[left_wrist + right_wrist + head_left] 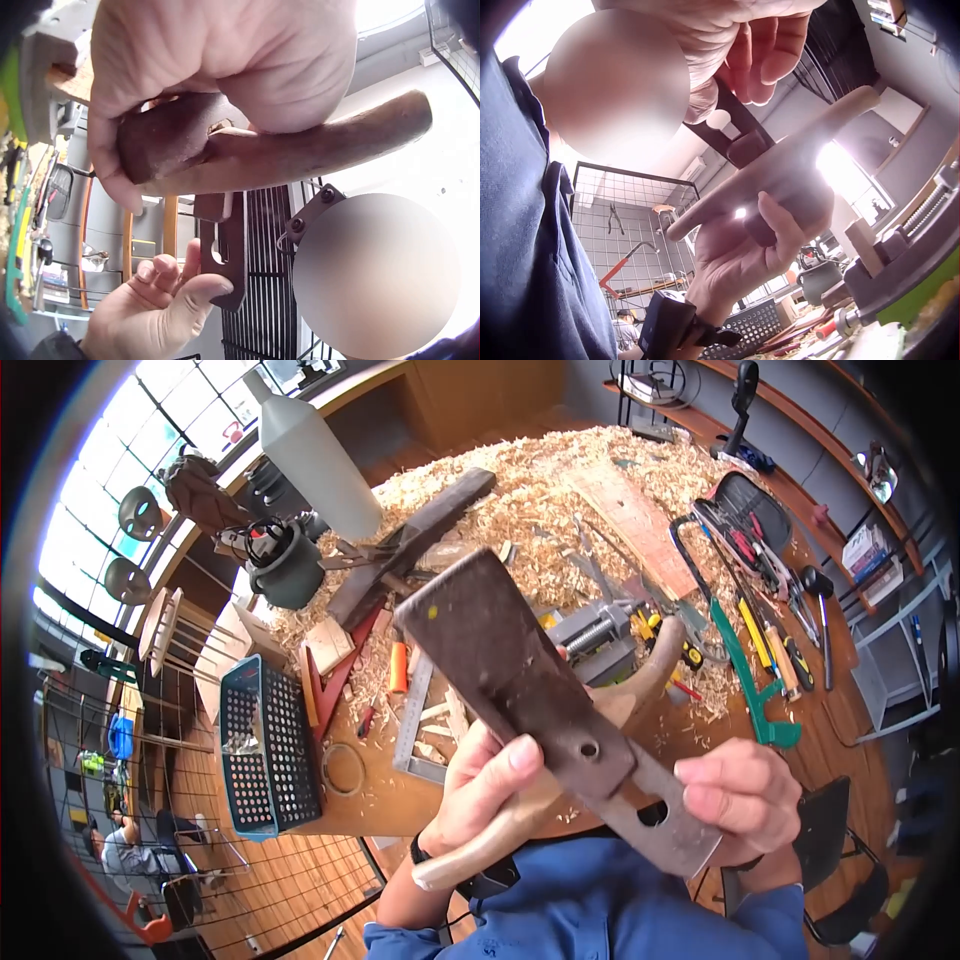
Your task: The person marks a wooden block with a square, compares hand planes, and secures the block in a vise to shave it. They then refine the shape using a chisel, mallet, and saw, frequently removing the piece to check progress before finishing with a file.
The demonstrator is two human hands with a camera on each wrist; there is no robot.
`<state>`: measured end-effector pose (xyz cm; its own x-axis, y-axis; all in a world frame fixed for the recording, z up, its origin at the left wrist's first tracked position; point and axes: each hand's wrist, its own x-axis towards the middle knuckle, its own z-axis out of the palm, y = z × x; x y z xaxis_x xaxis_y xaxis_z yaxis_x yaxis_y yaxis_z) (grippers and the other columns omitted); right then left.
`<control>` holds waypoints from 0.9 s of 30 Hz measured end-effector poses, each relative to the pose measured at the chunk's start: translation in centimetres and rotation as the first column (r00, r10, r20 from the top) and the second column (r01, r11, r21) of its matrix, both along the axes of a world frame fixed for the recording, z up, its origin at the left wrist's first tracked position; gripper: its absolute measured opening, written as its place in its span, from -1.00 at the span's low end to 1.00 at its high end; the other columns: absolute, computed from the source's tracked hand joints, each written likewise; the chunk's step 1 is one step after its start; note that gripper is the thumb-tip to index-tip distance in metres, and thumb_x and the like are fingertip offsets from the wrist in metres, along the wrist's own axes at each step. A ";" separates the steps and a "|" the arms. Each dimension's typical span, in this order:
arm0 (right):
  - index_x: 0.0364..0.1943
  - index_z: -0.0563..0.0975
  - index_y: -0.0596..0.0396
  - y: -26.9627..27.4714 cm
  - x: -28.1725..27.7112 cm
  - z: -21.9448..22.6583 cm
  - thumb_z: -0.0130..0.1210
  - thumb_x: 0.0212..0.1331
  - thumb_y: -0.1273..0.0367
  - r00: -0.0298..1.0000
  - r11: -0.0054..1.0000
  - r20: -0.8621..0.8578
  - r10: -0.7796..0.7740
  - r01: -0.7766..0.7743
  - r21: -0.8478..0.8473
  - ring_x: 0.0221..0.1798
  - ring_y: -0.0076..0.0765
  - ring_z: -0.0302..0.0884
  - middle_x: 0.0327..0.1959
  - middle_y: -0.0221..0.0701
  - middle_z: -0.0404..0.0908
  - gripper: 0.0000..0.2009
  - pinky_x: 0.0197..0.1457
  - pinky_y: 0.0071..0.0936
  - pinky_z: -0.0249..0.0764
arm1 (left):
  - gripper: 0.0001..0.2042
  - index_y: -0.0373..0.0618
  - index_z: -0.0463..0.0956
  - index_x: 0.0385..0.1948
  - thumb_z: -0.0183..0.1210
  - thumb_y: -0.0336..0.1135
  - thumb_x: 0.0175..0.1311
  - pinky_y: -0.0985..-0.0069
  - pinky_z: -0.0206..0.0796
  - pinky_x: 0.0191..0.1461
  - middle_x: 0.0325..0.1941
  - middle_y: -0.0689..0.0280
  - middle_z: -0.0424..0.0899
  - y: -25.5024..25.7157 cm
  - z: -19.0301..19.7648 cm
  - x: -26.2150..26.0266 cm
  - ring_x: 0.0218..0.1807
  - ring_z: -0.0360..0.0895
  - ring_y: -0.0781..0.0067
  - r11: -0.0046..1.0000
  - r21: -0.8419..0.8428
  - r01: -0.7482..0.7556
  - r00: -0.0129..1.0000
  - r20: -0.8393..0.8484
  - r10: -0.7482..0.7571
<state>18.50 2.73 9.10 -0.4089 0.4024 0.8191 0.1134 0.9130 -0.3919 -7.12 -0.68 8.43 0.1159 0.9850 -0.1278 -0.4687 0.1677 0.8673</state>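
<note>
Tilted across the head view is a dark, flat-faced tool body [490,640] with a small round hole and a pale curved wooden handle [490,850] crossing it. A slotted metal plate [660,820] extends from its lower end. My left hand [475,790] grips the body and handle, thumb on the near edge; the left wrist view shows its fingers wrapped round the brown body [169,142]. My right hand [745,800] pinches the plate's outer edge, with its thumb against the plate [236,270] in the left wrist view. Part of the handle is hidden behind the body.
Wood shavings [450,485] cover much of the table around a vise [595,640], a dark wooden bar [440,510] and a white bottle [320,460]. A perforated basket [268,750] stands left; a green saw [735,670] lies right. Someone sits beyond the grid [300,890].
</note>
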 end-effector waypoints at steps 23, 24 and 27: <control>0.41 0.49 0.19 6.1 -1.4 0.2 0.68 -0.25 -0.01 0.958 0.974 0.270 -0.102 0.151 -0.170 0.27 0.05 0.57 0.25 -0.18 0.62 0.04 0.42 0.05 0.41 | -0.37 -0.29 0.13 0.60 0.03 -0.03 0.74 0.31 0.33 0.51 0.48 0.02 0.50 0.1 -1.4 0.6 0.47 0.48 0.20 0.883 0.324 0.341 0.915 -0.330 -0.232; 0.42 0.47 0.18 8.1 -0.8 -0.2 0.67 -0.25 -0.01 0.953 0.969 0.245 -0.181 0.215 -0.121 0.31 0.05 0.55 0.28 -0.17 0.60 0.04 0.46 0.07 0.39 | -0.35 -0.33 0.17 0.58 0.08 -0.02 0.71 0.25 0.36 0.51 0.50 -0.08 0.51 0.6 -1.2 0.0 0.50 0.51 0.06 0.826 0.436 0.357 0.865 -0.488 -0.117; 0.42 0.47 0.18 16.4 0.5 -0.3 0.65 -0.23 0.04 0.909 0.921 0.223 -0.353 0.380 -0.086 0.39 0.00 0.54 0.36 -0.17 0.58 0.02 0.55 0.04 0.37 | -0.60 -0.21 0.67 0.25 0.38 -0.27 0.46 0.23 0.57 0.27 0.17 0.00 0.80 0.3 -0.7 -3.8 0.15 0.78 0.06 0.889 0.415 0.193 0.759 -0.638 0.133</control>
